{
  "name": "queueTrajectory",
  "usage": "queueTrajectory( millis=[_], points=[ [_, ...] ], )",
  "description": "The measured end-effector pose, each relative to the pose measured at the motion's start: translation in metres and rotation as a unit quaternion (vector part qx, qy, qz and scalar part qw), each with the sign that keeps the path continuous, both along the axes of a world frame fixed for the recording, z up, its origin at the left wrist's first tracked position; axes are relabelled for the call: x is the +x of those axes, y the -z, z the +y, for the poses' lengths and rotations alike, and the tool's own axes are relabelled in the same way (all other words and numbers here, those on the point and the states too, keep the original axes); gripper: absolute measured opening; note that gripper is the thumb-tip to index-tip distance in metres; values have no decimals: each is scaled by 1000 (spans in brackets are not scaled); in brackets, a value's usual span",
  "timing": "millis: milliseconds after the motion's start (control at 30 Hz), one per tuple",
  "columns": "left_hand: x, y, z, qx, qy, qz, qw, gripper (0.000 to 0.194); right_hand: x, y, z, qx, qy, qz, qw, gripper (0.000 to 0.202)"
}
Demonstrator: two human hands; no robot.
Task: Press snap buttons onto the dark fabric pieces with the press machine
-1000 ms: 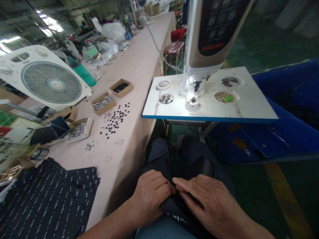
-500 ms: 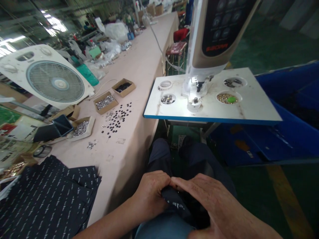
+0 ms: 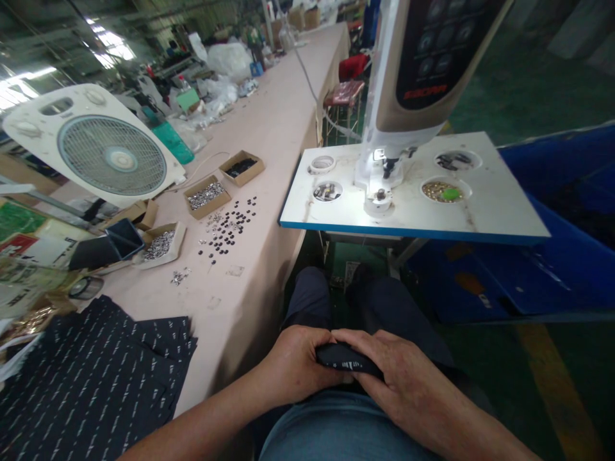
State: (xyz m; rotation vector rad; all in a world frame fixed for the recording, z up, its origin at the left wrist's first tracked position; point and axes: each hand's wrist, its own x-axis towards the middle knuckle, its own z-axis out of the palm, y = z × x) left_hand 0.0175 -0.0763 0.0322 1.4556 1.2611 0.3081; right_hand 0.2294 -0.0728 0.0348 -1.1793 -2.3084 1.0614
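Over my lap, my left hand (image 3: 302, 362) and my right hand (image 3: 391, 368) both grip a piece of black fabric (image 3: 348, 360) with small white lettering. The fabric is bunched into a short folded band between the two hands, and the thumbs and fingers close on it from either side. Its ends are hidden inside the hands. A white snap-press machine (image 3: 379, 173) stands ahead of my knees, its lit head over a small die on a white worktop (image 3: 408, 214). Stacked black printed fabric pieces (image 3: 96, 384) lie on the table to my left.
The long covered table (image 3: 259, 211) holds loose black snap caps (image 3: 225, 234), cardboard boxes of metal parts (image 3: 206, 197), and a box fan (image 3: 118, 153). Round wells in the worktop hold small metal pieces (image 3: 439, 191). A blue bin (image 3: 480, 275) stands at the right.
Both hands have drawn closer around the black fabric. My right hand has closed from a looser, spread hold, and the fabric is now folded into a compact band.
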Motion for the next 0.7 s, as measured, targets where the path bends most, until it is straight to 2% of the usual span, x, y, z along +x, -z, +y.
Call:
queueTrajectory(
  millis=[167,267,400,533,700],
  points=[
    [-3,-1,2,-57,1,-40,998,30,-1,-6,7,-164,41,72,983,52],
    [-7,-2,3,-101,7,-63,993,31,-3,-9,11,-226,53,108,967,50],
    [-10,0,3,-135,0,-73,988,32,-3,-9,15,-247,64,94,962,49],
    [-7,4,3,-134,-11,-73,988,30,-2,-5,16,-246,70,81,963,44],
    [-1,4,2,-153,-37,-125,980,28,0,-7,21,-254,60,92,961,39]
  ],
)
